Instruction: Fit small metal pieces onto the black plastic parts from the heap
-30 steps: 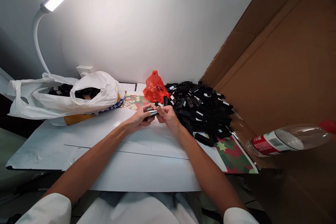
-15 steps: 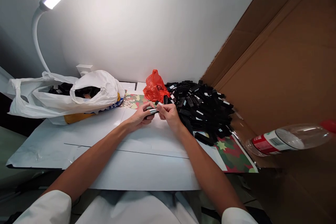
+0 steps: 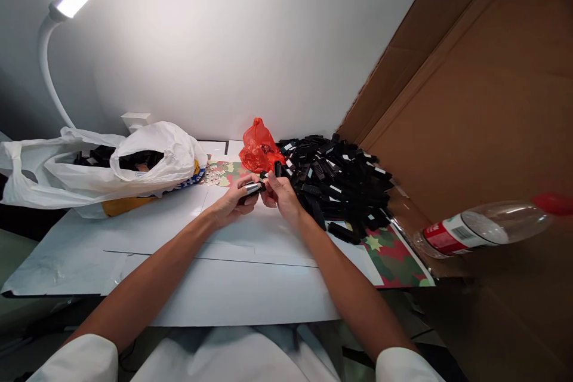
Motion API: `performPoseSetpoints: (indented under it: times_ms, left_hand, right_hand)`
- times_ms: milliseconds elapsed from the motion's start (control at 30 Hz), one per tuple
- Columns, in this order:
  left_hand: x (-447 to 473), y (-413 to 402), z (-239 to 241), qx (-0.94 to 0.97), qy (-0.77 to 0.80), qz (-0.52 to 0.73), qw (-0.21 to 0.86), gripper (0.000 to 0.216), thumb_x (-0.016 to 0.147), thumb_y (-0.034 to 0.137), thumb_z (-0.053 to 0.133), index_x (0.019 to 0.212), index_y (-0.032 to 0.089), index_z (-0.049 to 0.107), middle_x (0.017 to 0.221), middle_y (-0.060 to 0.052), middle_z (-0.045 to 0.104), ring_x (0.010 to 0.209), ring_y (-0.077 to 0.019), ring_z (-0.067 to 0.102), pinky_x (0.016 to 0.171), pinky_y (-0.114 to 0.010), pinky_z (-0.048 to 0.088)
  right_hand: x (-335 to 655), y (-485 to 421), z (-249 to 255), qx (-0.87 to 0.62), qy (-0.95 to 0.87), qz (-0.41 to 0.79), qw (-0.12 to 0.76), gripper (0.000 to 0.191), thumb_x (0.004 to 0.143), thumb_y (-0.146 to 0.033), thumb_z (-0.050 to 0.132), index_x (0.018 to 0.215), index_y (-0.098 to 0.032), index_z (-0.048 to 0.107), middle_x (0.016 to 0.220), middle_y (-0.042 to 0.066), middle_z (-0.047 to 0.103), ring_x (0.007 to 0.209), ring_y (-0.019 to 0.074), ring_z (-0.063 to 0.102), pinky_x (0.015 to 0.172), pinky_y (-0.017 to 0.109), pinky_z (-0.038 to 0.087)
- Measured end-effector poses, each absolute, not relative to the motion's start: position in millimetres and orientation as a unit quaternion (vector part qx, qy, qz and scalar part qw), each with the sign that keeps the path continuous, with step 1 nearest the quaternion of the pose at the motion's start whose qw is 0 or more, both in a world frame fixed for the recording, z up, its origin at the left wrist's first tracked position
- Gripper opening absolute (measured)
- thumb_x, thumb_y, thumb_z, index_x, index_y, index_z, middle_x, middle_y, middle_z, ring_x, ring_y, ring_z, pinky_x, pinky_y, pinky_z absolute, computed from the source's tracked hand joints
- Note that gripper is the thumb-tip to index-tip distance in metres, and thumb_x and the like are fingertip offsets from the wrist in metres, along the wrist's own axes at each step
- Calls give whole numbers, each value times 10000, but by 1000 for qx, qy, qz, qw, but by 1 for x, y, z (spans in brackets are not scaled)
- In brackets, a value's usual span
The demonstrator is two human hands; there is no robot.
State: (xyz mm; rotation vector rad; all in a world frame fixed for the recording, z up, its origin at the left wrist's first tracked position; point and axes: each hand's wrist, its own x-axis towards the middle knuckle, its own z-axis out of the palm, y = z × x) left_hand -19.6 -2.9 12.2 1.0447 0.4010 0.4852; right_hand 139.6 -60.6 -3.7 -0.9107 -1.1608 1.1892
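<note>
My left hand (image 3: pixel 237 200) is closed around a small black-and-silver tool (image 3: pixel 253 188), its silver end pointing toward my other hand. My right hand (image 3: pixel 282 196) has its fingers bent and pressed together at the tip of that tool, thumb upward. Whatever sits between those fingertips is mostly hidden; a bit of black shows there. Both hands are above the white board (image 3: pixel 259 286) covering the table. Just beyond my right hand lies a heap of black plastic pieces (image 3: pixel 335 179), several bearing white labels.
Behind my hands is a red plastic bag (image 3: pixel 258 146), with small pale bits (image 3: pixel 215 175) scattered left of it. A white plastic bag (image 3: pixel 174 152) of black pieces stands left. A lamp (image 3: pixel 45 54), a cardboard wall (image 3: pixel 470 101) and a bottle (image 3: pixel 452 236) flank the table.
My right thumb has lifted and the pale-tipped piece at its fingertips is now less visible. The whole view has shifted slightly, with things appearing further left.
</note>
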Motion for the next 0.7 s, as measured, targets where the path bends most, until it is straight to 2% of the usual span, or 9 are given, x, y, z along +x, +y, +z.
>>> performPoseSetpoints:
  times_ms: [100, 200, 267, 367, 500, 600, 700]
  left_hand:
    - [-22, -2, 13, 443, 176, 229, 849, 362, 779, 415, 836, 858, 189, 565, 523, 90, 397, 380, -21, 208, 369, -151, 154]
    - [-26, 1, 13, 370, 167, 257, 877, 199, 848, 325, 716, 851, 159, 607, 490, 83, 366, 355, -35, 212, 362, -164, 189]
    - [-27, 2, 14, 328, 168, 280, 887, 123, 897, 259, 609, 863, 143, 634, 473, 77, 339, 340, -51, 214, 356, -172, 196]
    - [-27, 3, 17, 289, 180, 289, 895, 216, 959, 222, 479, 878, 133, 657, 454, 69, 303, 325, -77, 222, 347, -188, 203]
    - [-25, 1, 19, 277, 191, 281, 899, 265, 963, 192, 425, 914, 130, 677, 432, 67, 270, 321, -95, 225, 346, -194, 203]
    - [-24, 1, 18, 290, 193, 274, 897, 232, 935, 190, 454, 894, 131, 675, 422, 67, 261, 326, -97, 229, 352, -198, 205]
    - [-22, 2, 15, 328, 198, 261, 886, 166, 895, 257, 547, 864, 138, 658, 423, 73, 277, 338, -89, 240, 361, -201, 207]
  right_hand:
    - [139, -63, -2, -357, -479, 525, 606, 681, 866, -829, 614, 630, -192, 571, 469, -58, 392, 413, 74, 292, 430, 241, 198]
    - [139, -65, 0, -329, -484, 517, 625, 488, 891, -675, 711, 866, -188, 689, 530, -78, 419, 430, 76, 317, 426, 231, 228]
    - [139, -65, 1, -329, -498, 499, 629, 409, 869, -573, 782, 1029, -204, 712, 576, -84, 454, 440, 74, 335, 418, 228, 247]
    - [138, -65, 1, -351, -517, 475, 620, 460, 835, -511, 824, 1172, -223, 699, 654, -75, 522, 457, 75, 375, 417, 234, 294]
    - [138, -63, -3, -371, -525, 460, 613, 549, 815, -508, 835, 1261, -233, 670, 723, -60, 566, 488, 77, 411, 435, 236, 336]
    - [138, -61, -6, -381, -535, 442, 611, 551, 824, -520, 825, 1264, -221, 681, 725, -50, 568, 514, 84, 433, 449, 234, 352]
    - [138, -61, -7, -380, -544, 436, 608, 533, 848, -524, 807, 1263, -209, 691, 711, -44, 570, 524, 88, 448, 452, 229, 349]
